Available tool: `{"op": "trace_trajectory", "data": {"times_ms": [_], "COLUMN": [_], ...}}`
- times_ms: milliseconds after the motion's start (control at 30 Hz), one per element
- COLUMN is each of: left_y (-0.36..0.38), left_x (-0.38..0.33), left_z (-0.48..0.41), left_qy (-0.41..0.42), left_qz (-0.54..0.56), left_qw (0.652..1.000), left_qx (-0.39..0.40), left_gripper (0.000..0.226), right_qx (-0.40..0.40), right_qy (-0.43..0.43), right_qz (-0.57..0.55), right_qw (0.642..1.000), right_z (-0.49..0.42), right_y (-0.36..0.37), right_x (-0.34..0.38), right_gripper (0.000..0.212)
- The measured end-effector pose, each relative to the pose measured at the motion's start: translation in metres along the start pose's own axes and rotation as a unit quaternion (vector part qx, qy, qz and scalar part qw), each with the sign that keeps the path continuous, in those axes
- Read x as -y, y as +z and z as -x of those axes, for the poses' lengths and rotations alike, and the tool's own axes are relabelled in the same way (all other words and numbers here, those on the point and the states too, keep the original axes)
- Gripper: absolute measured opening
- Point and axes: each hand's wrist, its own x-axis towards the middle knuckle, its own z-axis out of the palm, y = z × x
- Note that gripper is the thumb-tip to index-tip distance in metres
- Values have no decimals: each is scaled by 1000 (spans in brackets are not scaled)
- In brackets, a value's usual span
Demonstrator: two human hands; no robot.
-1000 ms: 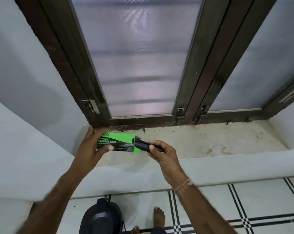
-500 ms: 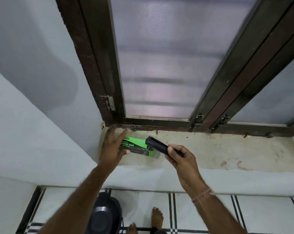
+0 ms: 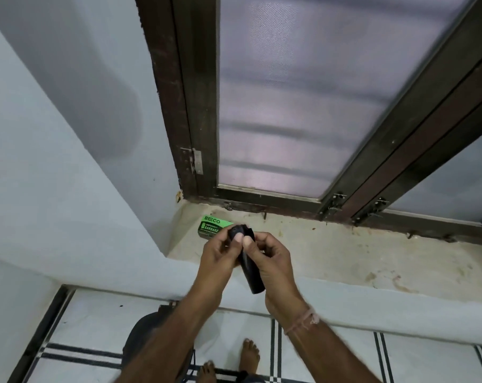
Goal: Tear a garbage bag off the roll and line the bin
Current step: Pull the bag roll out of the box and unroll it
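1. While both thumbs pick at the top end of the black roll of garbage bags (image 3: 250, 268), the likeliest slip is tearing across the film instead of along a perforation, since the loose edge is hard to tell apart on black plastic.
2. A second risk is that the roll could slide out and drop toward the dark bin (image 3: 148, 344) on the floor below (the lower end hangs free, unsupported).
3. The left hand (image 3: 220, 254) and right hand (image 3: 270, 258) are drawn close together, both closed around the roll, thumbs side by side at its upper end.
4. The roll sits between the palms, tilted, above the front edge of the window ledge (image 3: 345, 252); its green box (image 3: 212, 228) lies on the ledge just behind the hands.
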Motion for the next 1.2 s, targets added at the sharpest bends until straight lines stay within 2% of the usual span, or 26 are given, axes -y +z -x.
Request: {"op": "trace_trajectory", "data": {"times_ms": [100, 267, 400, 567, 700, 767, 833, 933, 1033, 1200], "left_y": [2, 18, 13, 5, 3, -1, -5, -9, -12, -17], "left_x": [6, 9, 8, 9, 8, 8, 6, 4, 2, 4], "left_z": [10, 27, 32, 40, 47, 49, 50, 53, 55, 57], "left_qy": [-41, -131, -136, -150, -152, -154, -153, -149, -149, -140], "left_qz": [35, 145, 155, 157, 145, 144, 142, 142, 160, 143], "left_qw": [998, 981, 978, 976, 977, 977, 977, 978, 975, 979], "left_qx": [15, -5, -11, 35, 44, 35, 34, 33, 30, 30], "left_gripper": [29, 45, 45, 52, 54, 54, 55, 56, 60, 56], "right_qx": [-24, -85, -118, -141, -142, -116, -36, 56, 33, 5], "right_qy": [-1, 34, 79, 84, 68, 71, 54, -8, -48, -29], "right_qz": [2, -22, -62, -52, -42, -23, 23, 159, 240, 153], "right_qw": [1000, 996, 988, 985, 987, 990, 998, 986, 969, 988], "right_z": [6, 11, 16, 14, 20, 26, 31, 35, 36, 38], "right_y": [5, 8, 4, -3, -2, -4, -9, -15, -15, -17], "right_x": [-1, -7, -5, 4, 8, 12, 12, 6, 0, 5], "right_gripper": [26, 37, 27, 15, 33, 40, 44, 38, 24, 18]}}
